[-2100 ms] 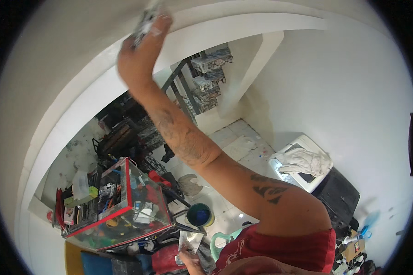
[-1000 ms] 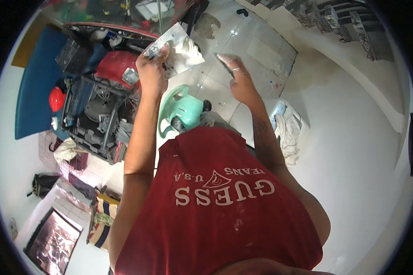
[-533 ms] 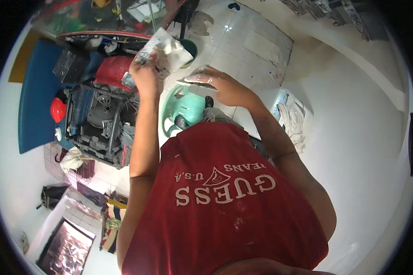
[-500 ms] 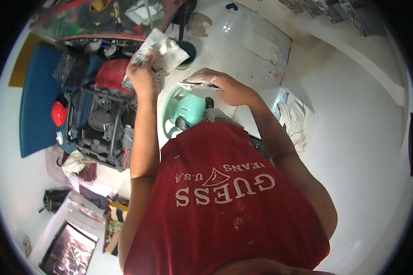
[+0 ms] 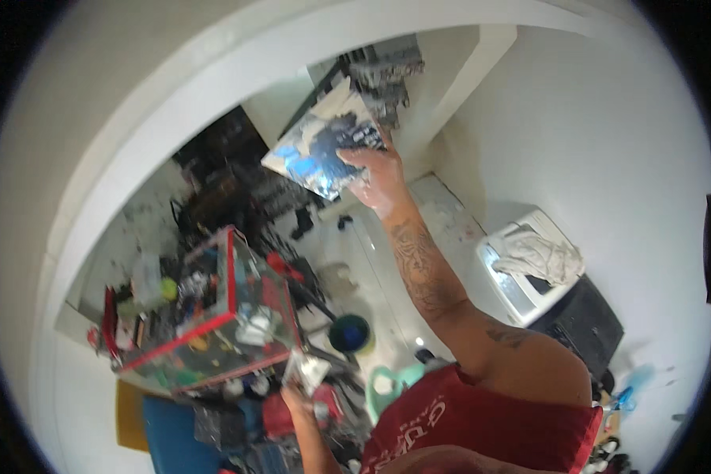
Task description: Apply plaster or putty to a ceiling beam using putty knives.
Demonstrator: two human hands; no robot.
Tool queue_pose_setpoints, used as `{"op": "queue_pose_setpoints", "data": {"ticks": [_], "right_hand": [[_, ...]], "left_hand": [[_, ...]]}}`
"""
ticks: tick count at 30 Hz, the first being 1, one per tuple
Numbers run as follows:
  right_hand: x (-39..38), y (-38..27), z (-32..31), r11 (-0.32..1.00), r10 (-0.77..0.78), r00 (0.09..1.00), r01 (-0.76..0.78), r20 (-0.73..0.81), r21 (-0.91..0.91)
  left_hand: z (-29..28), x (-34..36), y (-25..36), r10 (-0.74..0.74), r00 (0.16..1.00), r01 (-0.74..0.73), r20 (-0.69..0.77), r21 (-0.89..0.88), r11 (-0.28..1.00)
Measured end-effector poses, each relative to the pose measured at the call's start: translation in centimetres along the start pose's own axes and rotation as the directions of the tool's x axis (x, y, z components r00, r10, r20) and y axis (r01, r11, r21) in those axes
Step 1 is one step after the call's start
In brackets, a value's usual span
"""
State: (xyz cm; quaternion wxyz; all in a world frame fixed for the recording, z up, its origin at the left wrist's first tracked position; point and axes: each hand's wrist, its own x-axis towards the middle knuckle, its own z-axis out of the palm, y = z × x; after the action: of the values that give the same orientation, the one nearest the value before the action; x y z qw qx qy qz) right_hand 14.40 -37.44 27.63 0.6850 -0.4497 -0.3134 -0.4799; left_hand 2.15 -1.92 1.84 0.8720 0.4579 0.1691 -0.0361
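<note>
The person has two hands in view and two flat plates, one to each: the right hand [image 5: 378, 175] with a shiny plate [image 5: 324, 138] above and right of the one red-edged glass tank [image 5: 180, 340], the left hand [image 5: 295, 395] with a whitish plate [image 5: 308, 370] below its right end. Right of the tank — one green bucket [image 5: 363, 345], one pale-green plastic chair [image 5: 403, 379], one off-white cloth [image 5: 541, 257]. Below it — one blue panel [image 5: 178, 434], one yellow panel [image 5: 132, 415].
</note>
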Motion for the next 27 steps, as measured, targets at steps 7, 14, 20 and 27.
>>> {"op": "queue_pose_setpoints", "data": {"ticks": [7,14,20,27], "right_hand": [[14.9,1.9,1.4,0.988,-0.072,0.99,0.088,-0.125,0.127],[20.9,0.5,3.7,0.853,0.058,0.921,0.155,-0.385,0.498],[21.8,-2.1,4.5,0.813,0.038,0.906,0.218,-0.422,0.54],[23.4,-3.0,6.5,0.921,-0.157,0.88,0.294,-0.448,0.254]], "left_hand": [[-0.5,1.2,-0.1,0.057,0.996,-0.05,-0.073,0.095,0.994],[-0.3,1.5,-0.1,0.076,0.996,-0.078,0.051,0.029,0.997],[-0.6,2.2,-1.4,-0.011,0.988,0.015,-0.154,0.03,0.999],[0.1,2.1,-2.6,0.023,0.999,-0.021,-0.04,0.051,0.998]]}}
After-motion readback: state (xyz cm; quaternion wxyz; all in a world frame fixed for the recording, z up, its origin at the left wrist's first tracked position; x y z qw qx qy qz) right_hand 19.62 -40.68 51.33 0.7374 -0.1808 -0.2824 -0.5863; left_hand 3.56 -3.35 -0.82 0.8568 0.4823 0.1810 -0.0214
